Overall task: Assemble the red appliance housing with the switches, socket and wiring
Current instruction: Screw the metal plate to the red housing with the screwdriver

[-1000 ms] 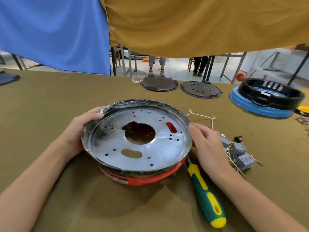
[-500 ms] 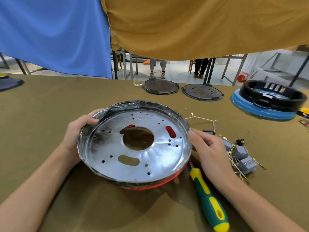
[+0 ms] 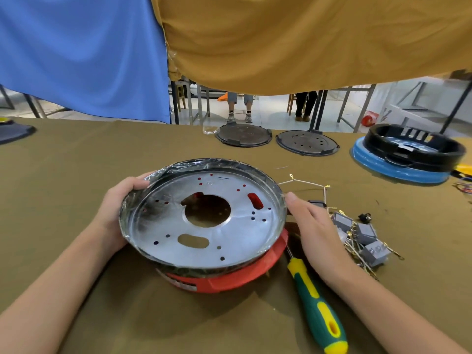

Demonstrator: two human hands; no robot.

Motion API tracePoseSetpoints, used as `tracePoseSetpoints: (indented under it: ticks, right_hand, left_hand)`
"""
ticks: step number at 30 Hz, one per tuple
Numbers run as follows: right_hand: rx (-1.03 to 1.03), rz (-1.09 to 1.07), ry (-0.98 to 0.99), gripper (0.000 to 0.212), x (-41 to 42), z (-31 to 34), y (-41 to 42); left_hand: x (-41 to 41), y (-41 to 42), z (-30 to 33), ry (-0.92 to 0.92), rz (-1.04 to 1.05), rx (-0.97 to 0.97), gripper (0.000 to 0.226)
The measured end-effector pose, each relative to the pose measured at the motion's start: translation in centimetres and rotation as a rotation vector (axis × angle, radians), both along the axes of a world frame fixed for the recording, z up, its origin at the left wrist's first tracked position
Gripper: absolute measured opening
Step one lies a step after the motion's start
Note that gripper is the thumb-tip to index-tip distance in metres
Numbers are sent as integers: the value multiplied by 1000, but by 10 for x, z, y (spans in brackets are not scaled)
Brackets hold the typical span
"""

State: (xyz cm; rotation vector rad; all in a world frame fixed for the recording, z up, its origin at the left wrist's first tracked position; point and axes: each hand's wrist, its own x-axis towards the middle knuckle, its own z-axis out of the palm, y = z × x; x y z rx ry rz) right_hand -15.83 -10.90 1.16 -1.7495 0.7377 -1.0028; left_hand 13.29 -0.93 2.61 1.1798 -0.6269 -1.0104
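Round red plastic appliance housing with silver metal plate faces up, tilted; left hand grips its left rim, right hand lies relaxed against its right rim.

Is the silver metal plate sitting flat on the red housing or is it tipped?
Tipped. The silver plate sits raised on its left side, showing red housing only at lower right.

**Plate tips up off the housing**

The silver metal plate now sits tilted, its left edge raised higher than a second ago, so more of the red housing shows beneath its near right side. The left hand grips the rim higher up. The right hand has eased back; its thumb barely touches the rim where it earlier pressed against it.
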Motion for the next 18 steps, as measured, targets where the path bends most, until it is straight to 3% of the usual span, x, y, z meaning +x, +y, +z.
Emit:
tracePoseSetpoints:
  ticks: [3,7,13,18]
  right_hand:
    - [133,-85,-2,41,2,4,-1]
    - [156,-81,-44,47,2,10,2]
    - [213,-25,-141,33,0,13,2]
    - [230,-3,-177,35,-3,14,2]
  left_hand:
    - [2,0,-1,-10,-7,-4,41]
    - [5,2,-1,5,-49,-5,38]
    - [7,4,2,46,-49,56,27]
    - [2,6,4,44,-45,78,38]
